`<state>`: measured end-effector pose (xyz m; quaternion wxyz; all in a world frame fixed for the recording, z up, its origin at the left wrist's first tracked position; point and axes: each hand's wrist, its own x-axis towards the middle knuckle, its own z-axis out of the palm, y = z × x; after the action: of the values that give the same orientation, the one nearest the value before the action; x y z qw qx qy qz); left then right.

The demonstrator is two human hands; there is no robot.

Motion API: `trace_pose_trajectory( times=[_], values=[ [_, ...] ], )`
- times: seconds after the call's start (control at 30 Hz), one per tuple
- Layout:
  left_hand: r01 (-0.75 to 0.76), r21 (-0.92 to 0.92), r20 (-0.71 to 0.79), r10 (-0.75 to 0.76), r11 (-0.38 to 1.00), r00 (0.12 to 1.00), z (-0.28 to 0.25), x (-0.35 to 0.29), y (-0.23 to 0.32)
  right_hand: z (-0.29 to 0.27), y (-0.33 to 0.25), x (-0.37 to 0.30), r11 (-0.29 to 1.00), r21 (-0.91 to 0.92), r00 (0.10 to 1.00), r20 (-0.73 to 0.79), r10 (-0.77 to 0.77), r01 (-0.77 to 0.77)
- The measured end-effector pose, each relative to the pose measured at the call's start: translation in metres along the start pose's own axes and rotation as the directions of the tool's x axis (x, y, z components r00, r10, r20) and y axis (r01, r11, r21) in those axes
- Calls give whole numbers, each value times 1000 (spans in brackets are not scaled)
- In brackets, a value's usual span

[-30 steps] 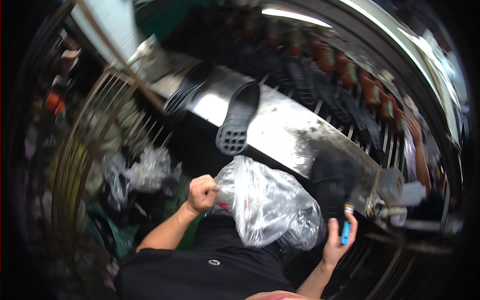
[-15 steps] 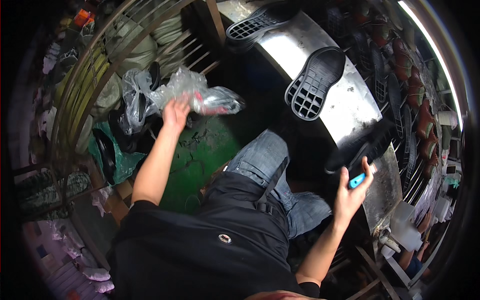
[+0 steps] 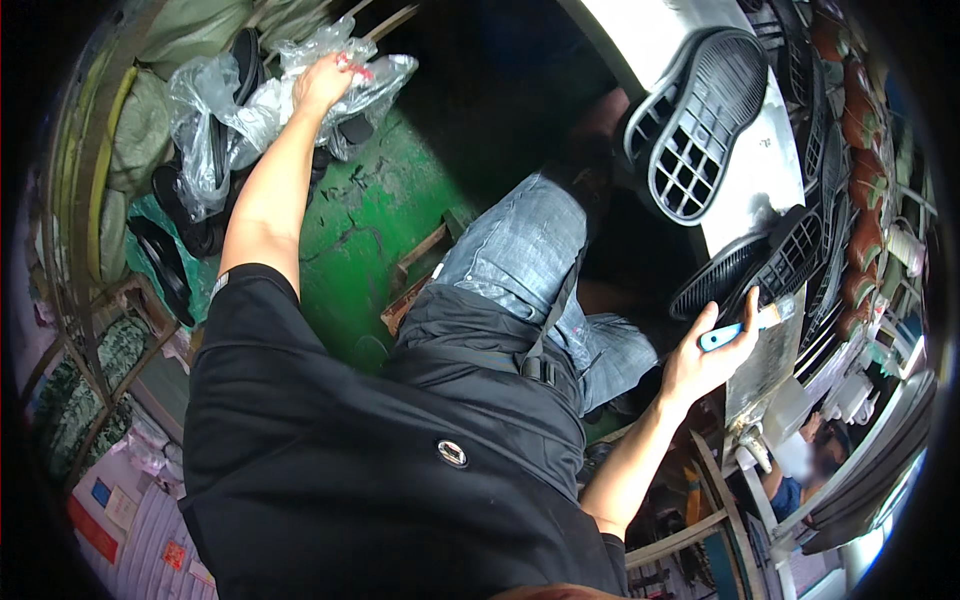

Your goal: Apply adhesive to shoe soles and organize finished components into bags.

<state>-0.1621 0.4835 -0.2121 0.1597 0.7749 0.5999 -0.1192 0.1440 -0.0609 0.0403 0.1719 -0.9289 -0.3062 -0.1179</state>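
My left hand reaches out at the upper left, its fingers closed on a crumpled clear plastic bag with red marks. My right hand grips a brush by its light blue handle, the pale bristles pointing right. Just beyond that hand lie a black ribbed shoe sole and a second sole with a grid of hollows; whether the fingers touch them I cannot tell. Farther off, a pair of black grid soles overlaps on the white metal bench.
Black soles in a green plastic bag and large sacks stand at the left. A rack of brown shoe uppers runs along the right. A wooden piece rests on the green floor beside my leg. Another person's arm shows at the lower right.
The whole view has shifted. My left hand has moved farther over the plastic bag and closed on it. My right hand still holds the brush, close to the same soles.
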Motion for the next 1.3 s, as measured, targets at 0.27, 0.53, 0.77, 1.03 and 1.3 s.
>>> trace_pose_trajectory(
  times=[0.27,0.53,0.77,1.03,1.3],
  values=[
    [-97,118,-241,123,988,963,16,-8,-11,4,-6,-3,997,-76,999,-37,-7,4],
    [-361,-76,-503,277,929,819,40,-63,-17,-10,-3,11,991,91,996,12,94,-95],
    [-447,-696,-226,419,562,879,14,-263,97,-14,21,24,961,194,979,-16,202,-195],
    [-397,-861,-10,772,316,635,-36,-357,208,-54,86,36,918,385,961,-204,188,-98],
    [-396,-872,190,944,289,270,-39,-390,284,-105,157,16,757,646,906,-258,335,-95]
  ],
)
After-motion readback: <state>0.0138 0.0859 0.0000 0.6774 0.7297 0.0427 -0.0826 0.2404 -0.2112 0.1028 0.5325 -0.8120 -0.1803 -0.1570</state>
